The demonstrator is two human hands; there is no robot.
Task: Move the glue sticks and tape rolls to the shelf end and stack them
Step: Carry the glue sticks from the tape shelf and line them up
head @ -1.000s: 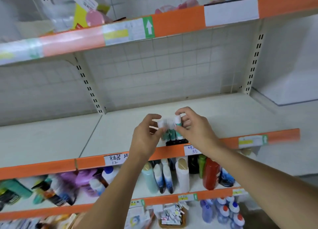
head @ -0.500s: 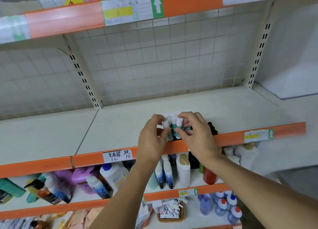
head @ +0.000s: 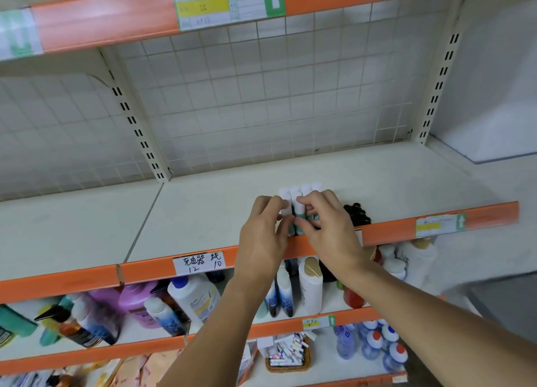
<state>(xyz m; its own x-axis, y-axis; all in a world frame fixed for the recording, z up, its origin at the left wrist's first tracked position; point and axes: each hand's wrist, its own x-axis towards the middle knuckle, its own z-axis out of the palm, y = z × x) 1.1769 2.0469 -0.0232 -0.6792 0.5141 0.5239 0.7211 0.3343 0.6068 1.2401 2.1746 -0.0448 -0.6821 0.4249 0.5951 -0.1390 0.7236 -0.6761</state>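
Several white-capped glue sticks (head: 296,194) with teal bodies stand upright in a tight cluster near the front edge of the cream shelf (head: 220,212). My left hand (head: 263,235) grips the cluster from its left side, fingers curled on the leftmost stick. My right hand (head: 328,226) pinches the sticks from the right and front, covering their lower bodies. Just right of that hand sits a bunch of black-capped items (head: 357,213); I cannot tell what they are. No tape rolls are clearly visible.
The shelf's orange front rail (head: 436,223) carries price labels. A wire grid backs the shelf, and its right end meets a white wall (head: 494,96). Bottles of shampoo and lotion (head: 191,296) fill the lower shelves, with a small basket (head: 287,357) below.
The glue sticks have gone from held above the rail to standing on the shelf. Both hands have stayed on them. The view has tilted downward.
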